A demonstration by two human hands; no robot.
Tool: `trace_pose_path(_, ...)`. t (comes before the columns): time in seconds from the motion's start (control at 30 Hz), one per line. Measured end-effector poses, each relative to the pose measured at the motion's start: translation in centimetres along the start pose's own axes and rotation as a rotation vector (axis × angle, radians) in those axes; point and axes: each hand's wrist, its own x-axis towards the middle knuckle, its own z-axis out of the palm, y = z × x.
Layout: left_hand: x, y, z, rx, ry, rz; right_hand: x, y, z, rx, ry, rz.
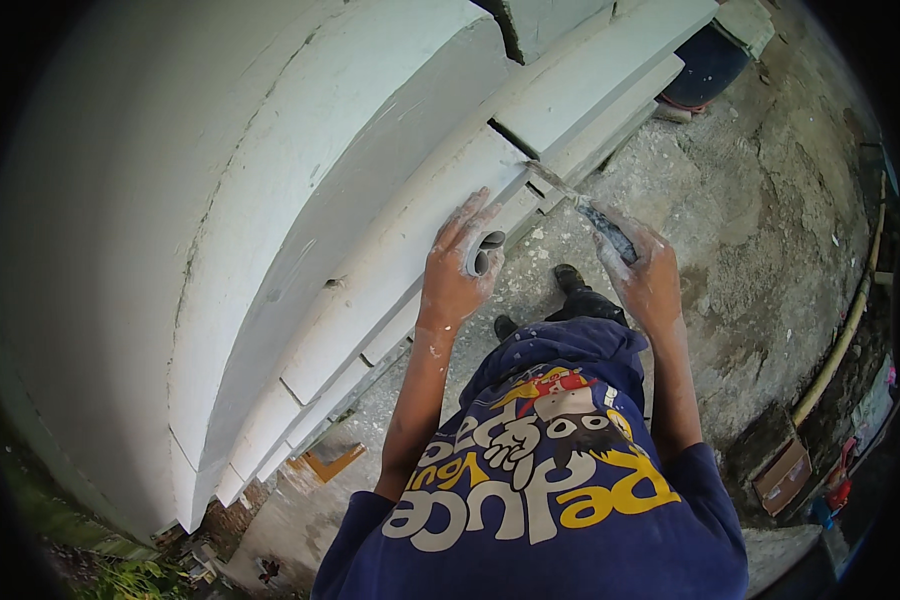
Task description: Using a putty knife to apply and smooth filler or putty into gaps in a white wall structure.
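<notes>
My left hand [457,262] leans on the white ledge [440,205], fingers stretched along its face. Between its thumb and fingers sits a small grey rolled sheet [483,256], its round end showing; the material is unclear. My right hand [644,272] is wrapped round the dark, smeared handle of a narrow trowel-like tool [608,230]. The tool's thin, whitish tip reaches the ledge edge beside a dark gap [513,139]. Whitish dust or plaster coats both hands.
A large curved white wall [230,170] with a long crack rises on the left. Rough concrete floor [740,240] lies to the right. A dark basin-like container [708,65] stands at the far end. A bamboo pole [838,355] and a cardboard box [782,477] lie at the right.
</notes>
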Motion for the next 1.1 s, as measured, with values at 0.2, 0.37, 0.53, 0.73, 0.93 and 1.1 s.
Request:
trace_pose_path(0.2,4.5,0.1,3.3,0.065,-0.005,-0.002,2.1,2.6,-1.3,-0.021,-0.138,-0.053)
trace_pose_path(0.37,5.4,0.1,4.7,0.009,0.123,-0.083,3.7,4.2,0.5,-0.084,-0.203,-0.121)
trace_pose_path(0.53,5.2,0.1,4.1,0.013,0.24,-0.092,5.4,1.0,-3.3,0.041,-0.367,-0.036)
trace_pose_path(0.73,5.5,0.3,4.1,0.025,0.251,-0.106,7.3,1.4,-2.5,0.056,-0.366,-0.088)
trace_pose_path(0.93,5.5,0.3,4.3,-0.002,0.271,-0.089,6.8,0.9,-2.0,-0.039,-0.401,-0.082)
trace_pose_path(1.1,5.6,0.5,4.1,-0.024,0.287,-0.119,6.5,0.4,-2.7,-0.007,-0.398,-0.07)
